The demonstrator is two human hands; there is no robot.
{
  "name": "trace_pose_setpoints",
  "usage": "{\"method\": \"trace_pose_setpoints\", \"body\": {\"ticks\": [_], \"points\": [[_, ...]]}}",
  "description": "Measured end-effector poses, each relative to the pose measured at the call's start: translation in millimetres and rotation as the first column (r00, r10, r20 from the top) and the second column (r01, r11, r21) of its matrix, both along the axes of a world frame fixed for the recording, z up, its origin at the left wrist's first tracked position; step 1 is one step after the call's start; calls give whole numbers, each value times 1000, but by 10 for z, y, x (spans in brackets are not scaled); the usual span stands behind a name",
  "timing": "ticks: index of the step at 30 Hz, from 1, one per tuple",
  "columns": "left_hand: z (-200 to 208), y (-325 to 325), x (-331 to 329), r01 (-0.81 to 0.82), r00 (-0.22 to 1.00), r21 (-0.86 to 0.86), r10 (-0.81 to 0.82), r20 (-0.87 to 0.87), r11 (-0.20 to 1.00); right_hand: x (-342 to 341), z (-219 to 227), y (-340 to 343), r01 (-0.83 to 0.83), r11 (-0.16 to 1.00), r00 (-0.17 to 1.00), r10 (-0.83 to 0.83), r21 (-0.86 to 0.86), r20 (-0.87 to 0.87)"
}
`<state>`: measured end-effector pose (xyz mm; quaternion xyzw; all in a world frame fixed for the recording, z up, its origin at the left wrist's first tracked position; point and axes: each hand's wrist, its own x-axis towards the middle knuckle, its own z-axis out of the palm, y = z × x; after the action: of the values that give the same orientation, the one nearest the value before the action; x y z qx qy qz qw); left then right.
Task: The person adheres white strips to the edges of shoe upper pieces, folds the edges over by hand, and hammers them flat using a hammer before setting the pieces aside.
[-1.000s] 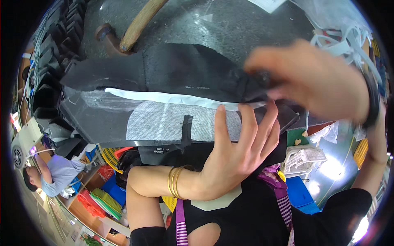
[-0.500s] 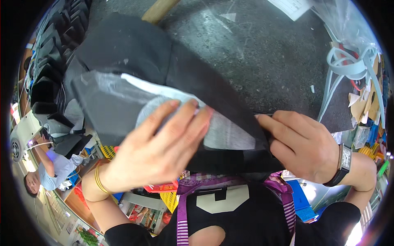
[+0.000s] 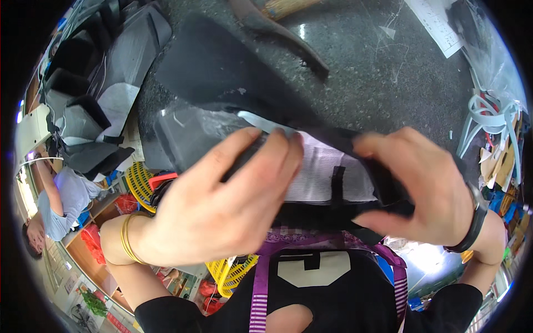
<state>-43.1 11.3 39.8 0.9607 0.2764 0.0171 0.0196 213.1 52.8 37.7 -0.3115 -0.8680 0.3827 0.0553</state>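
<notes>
A black sheet-material piece (image 3: 216, 66) with a pale lining (image 3: 355, 183) lies folded in front of me, over the near edge of the work surface. A whitish strip (image 3: 256, 121) runs along the fold, and a short black tab (image 3: 337, 180) crosses the lining. My left hand (image 3: 222, 197) is closed on the piece, its fingertips pressed together over the strip. At the piece's right end my right hand (image 3: 425, 183) stands with thumb and fingers spread apart, slightly blurred; whether it touches the black edge is unclear.
Stacked dark grey pieces (image 3: 119, 66) crowd the left side. A wooden handle (image 3: 288, 6) and a curved dark metal part (image 3: 283, 39) lie at the far edge. Pale looped strips (image 3: 488, 119) hang at right near a printed sheet (image 3: 436, 25). Another person (image 3: 66, 194) sits far left.
The black piece has shifted right and turned in my hands. My right hand's fingers have spread from their pinch on its edge. The black tab and the curved metal part now show.
</notes>
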Motion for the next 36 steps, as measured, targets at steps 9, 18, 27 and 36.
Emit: {"method": "trace_pose_setpoints", "body": {"ticks": [9,18,27,36], "points": [[-235,-141,-138,-5,997,-5,5,75,1000,-442,-329,-548,154,939,988,-154,309,-26],[-370,41,-282,-536,719,-230,582,381,812,-722,-431,-521,12,717,999,-34,697,18],[-340,281,-509,-269,873,-472,420,249,839,-771,-332,-377,-105,841,994,80,530,71],[-340,272,-697,56,936,-348,72,346,936,-818,-225,-217,-224,918,973,194,326,121]]}}
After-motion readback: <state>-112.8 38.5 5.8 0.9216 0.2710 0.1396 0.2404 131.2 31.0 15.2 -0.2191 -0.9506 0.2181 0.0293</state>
